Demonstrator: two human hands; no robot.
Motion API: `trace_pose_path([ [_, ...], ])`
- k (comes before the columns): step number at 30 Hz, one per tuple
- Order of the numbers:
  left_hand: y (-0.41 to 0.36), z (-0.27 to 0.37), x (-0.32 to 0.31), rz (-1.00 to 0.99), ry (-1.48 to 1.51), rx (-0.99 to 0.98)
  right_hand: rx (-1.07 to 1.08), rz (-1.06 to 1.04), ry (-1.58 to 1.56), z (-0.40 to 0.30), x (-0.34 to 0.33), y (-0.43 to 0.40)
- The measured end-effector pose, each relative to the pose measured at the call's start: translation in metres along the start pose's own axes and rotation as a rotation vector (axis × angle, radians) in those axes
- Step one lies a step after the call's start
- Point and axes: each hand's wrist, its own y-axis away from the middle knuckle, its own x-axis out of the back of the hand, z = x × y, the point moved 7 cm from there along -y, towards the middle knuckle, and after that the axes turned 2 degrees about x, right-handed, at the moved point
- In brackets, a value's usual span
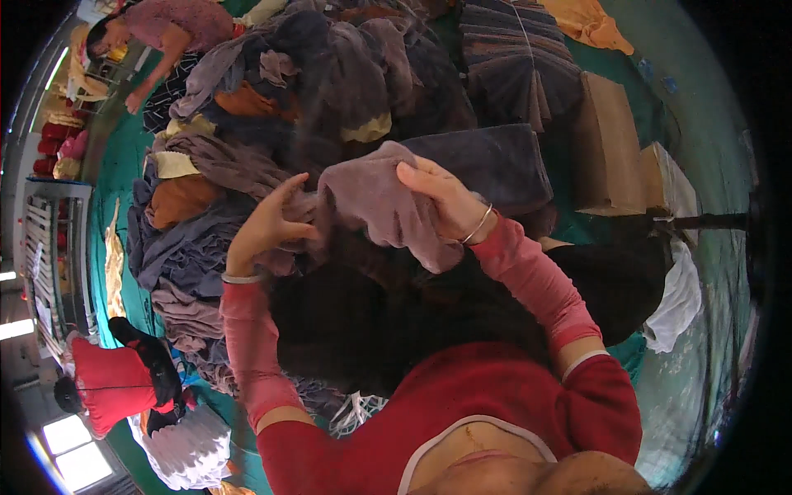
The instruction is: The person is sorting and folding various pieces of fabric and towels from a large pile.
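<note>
A mauve-brown plush cloth (377, 198) hangs bunched in front of my chest, its left part blurred. My right hand (442, 198) grips its right side, the thumb lying on top of the fabric. My left hand (266, 223) is at the cloth's left edge with thumb and fingers spread; whether it touches the fabric is hard to tell. Just beyond my right hand lies a folded dark grey cloth (489, 164). Part of the cloth's underside and the fingers of my right hand are hidden.
Heaped grey, mauve and orange cloths (204, 241) lie ahead and to the left. A tied stack of dark cloths (513, 55) and a cardboard box (609, 148) stand at the right. One person (179, 31) leans over the far left; another (117, 383) is at the lower left.
</note>
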Motion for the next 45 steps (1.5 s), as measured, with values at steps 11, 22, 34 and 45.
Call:
trace_pose_path([
  [11,0.015,0.020,-0.083,-0.439,0.199,0.266,0.662,-0.058,0.585,-0.053,-0.047,0.015],
  [22,-0.001,0.039,-0.086,-0.069,0.542,-0.209,-0.238,-0.036,-0.552,0.049,0.039,0.019],
  [34,0.013,0.101,-0.085,-0.091,0.082,-0.380,-0.403,0.010,0.608,0.025,0.043,0.038],
  [45,0.048,0.107,-0.051,0.309,-0.785,-0.590,-0.115,0.099,-0.047,0.019,0.059,0.070],
])
